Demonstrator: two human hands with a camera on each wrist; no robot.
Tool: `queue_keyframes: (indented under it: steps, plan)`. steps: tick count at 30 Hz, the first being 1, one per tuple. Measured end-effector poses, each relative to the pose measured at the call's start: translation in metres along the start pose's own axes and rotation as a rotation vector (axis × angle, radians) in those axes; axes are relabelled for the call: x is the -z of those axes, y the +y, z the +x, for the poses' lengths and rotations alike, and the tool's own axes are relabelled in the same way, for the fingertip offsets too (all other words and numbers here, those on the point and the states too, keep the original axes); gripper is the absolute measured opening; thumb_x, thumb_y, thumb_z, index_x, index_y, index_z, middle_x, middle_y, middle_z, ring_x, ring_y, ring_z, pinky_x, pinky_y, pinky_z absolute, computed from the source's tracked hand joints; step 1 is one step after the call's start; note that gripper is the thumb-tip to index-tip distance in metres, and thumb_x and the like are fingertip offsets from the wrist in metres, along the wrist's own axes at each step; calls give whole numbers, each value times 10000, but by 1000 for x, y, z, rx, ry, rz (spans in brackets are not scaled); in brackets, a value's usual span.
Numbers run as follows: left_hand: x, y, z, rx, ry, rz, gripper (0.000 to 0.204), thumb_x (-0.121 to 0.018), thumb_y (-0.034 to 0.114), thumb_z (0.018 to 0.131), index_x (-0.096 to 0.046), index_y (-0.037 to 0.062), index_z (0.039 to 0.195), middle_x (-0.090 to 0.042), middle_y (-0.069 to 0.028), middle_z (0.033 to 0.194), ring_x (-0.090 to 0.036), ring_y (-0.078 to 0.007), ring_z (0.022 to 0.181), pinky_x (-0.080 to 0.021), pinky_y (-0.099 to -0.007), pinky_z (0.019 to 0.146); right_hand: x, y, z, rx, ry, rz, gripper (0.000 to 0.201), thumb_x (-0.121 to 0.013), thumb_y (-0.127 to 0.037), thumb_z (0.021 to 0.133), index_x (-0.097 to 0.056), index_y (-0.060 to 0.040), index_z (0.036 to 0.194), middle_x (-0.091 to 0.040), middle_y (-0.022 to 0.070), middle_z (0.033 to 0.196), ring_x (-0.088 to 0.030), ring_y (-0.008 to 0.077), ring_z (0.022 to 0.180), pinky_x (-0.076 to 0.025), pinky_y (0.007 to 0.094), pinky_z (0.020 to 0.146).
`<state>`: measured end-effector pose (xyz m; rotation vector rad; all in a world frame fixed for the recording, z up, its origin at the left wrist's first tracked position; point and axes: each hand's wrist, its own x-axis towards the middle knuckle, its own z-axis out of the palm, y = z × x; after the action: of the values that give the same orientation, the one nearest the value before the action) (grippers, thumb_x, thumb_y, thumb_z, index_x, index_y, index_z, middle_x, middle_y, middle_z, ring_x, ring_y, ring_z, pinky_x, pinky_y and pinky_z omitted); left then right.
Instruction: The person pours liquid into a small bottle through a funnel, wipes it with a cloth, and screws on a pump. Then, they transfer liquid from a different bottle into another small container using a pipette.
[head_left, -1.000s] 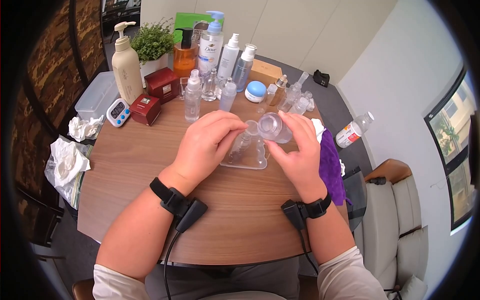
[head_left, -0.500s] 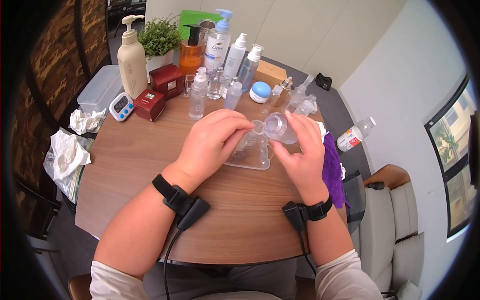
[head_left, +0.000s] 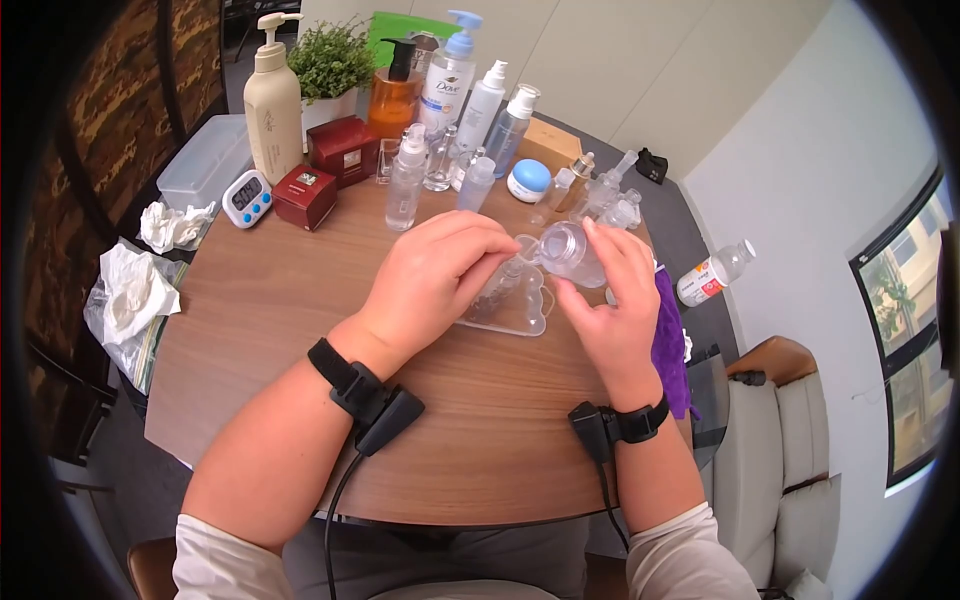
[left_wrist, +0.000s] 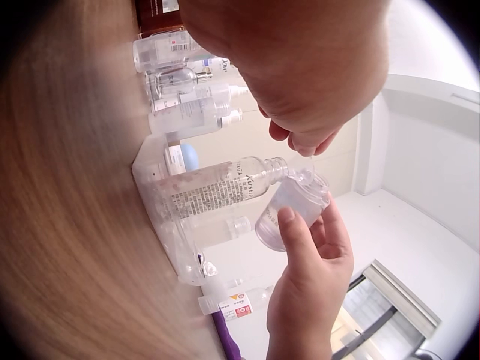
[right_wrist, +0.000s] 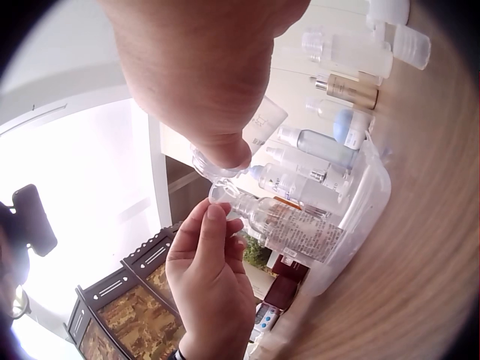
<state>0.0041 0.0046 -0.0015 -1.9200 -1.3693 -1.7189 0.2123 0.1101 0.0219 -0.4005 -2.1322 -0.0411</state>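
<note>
My left hand pinches the rim of a small clear funnel at the mouth of a clear bottle with printed text. That bottle stands upright in a clear plastic tray with a wavy edge. On the other side, my right hand grips a clear wide-mouthed bottle between thumb and fingers. It is tilted, its open mouth right at the funnel. From above, the left hand partly hides the printed bottle.
Pump bottles, small clear bottles, red boxes and a blue-lidded jar stand along the back. A timer and crumpled tissues are at left, a purple cloth and labelled bottle at right.
The head view has shifted, so the tabletop things appear a little further right. Both hands keep their holds, with the tilted bottle staying by the funnel.
</note>
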Motion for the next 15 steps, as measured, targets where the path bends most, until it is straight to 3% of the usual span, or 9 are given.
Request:
queue_keyframes:
  steps: [15]
  plan:
    - [-1, -1, 0, 1, 9, 15, 157, -786, -19, 867, -753, 44, 1008, -743, -89, 978, -712, -237, 812, -580, -326, 664, 0, -2, -1, 3, 6, -16, 660, -885, -40, 678, -717, -75, 1315, -656, 110, 1230, -609, 325, 1186, -502, 435, 1016]
